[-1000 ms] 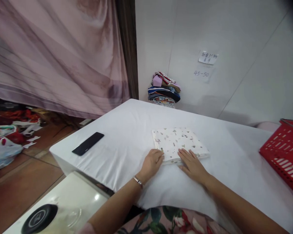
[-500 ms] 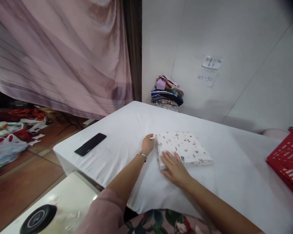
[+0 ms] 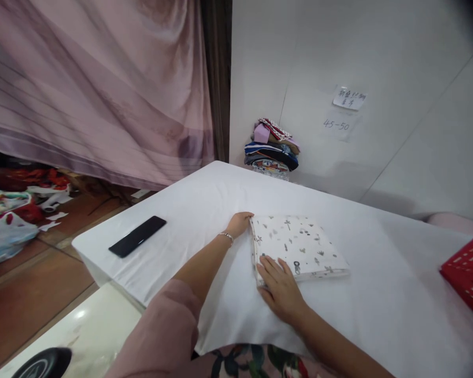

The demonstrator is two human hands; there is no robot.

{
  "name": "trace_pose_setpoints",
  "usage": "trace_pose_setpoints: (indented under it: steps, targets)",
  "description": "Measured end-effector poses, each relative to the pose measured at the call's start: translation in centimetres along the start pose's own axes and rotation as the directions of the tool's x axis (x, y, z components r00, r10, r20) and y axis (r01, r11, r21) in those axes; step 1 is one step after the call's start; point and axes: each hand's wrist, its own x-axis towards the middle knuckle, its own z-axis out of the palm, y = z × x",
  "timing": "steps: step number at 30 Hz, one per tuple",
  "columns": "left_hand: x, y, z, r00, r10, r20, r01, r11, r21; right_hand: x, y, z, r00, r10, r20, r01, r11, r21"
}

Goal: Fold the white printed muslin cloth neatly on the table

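A folded white cloth (image 3: 299, 241) with small grey prints of plants and figures lies flat on the white-covered table (image 3: 189, 210). At its far left corner, the fingers of my left hand (image 3: 239, 224) are closed on the edge, and a bracelet circles that wrist. My right hand (image 3: 280, 289) rests palm down on the near left part of the cloth, fingers stretched out. Beneath the top layer, the stacked folds show along the left and near edges.
A black phone (image 3: 137, 236) lies on the table's left side. A red basket (image 3: 469, 268) stands at the right edge. Behind the far edge is a pile of folded fabrics (image 3: 271, 149) by the wall. At lower left, a white surface (image 3: 98, 320) holds a black round object (image 3: 43, 363).
The view has shifted slightly. My left hand has moved a little around the far left corner of the cloth, while my right hand stays on its near left part.
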Motion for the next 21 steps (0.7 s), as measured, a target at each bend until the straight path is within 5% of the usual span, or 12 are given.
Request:
trace_pose_setpoints:
  steps: [13,21]
  targets:
    - [1.8,-0.9,-2.1,0.921,0.264,0.288,-0.353,0.879,0.322,0.0,0.0,-0.1,1.0,0.007,0.026,-0.008,1.0,0.024]
    - [1.9,-1.1,-2.4,0.881,0.396,0.259,-0.459,0.849,0.264,0.0,0.0,0.0,1.0,0.01,0.005,-0.01,1.0,0.027]
